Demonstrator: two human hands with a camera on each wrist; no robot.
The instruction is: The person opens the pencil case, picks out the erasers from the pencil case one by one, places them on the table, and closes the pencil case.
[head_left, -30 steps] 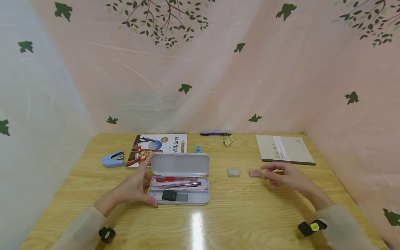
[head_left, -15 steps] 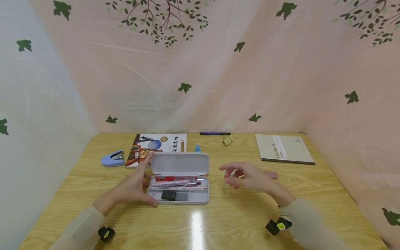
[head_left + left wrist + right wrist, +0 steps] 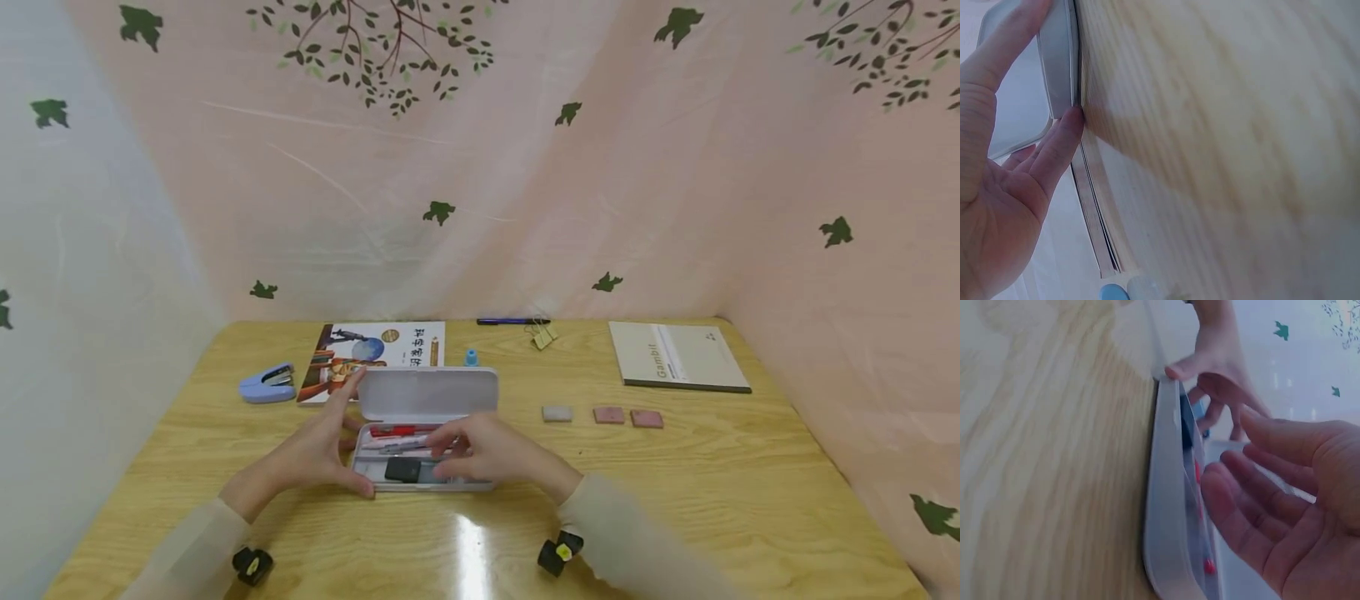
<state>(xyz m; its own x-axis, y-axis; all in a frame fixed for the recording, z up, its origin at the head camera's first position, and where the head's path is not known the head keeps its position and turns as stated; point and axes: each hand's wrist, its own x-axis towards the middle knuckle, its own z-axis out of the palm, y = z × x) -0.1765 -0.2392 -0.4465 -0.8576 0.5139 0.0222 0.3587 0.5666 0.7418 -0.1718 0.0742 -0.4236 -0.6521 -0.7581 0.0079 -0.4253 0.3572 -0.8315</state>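
Observation:
An open pencil case [image 3: 360,475] lies on the table with its lid [image 3: 429,393] raised. My left hand [image 3: 318,450] holds its left end, thumb at the front edge and a finger up by the lid; in the left wrist view a fingertip touches its side. My right hand [image 3: 491,450] is over the right part of the case, thumb and fingers apart with nothing between them. Beneath its fingertips is a small grey block [image 3: 429,473], partly hidden. A black block [image 3: 402,470] sits beside it, and several pens [image 3: 393,432] fill the back compartment.
Right of the case lie a whitish eraser-like block [image 3: 557,413] and two pink ones [image 3: 609,415]. Behind are a picture book [image 3: 367,346], a small blue item [image 3: 471,358], a pen [image 3: 513,321], a binder clip [image 3: 543,335] and a notebook [image 3: 678,356]. A blue stapler [image 3: 267,384] lies left.
My right hand has moved left from the pink blocks, across the whitish one, to over the pencil case. Both pink blocks now show. My left hand stays on the case.

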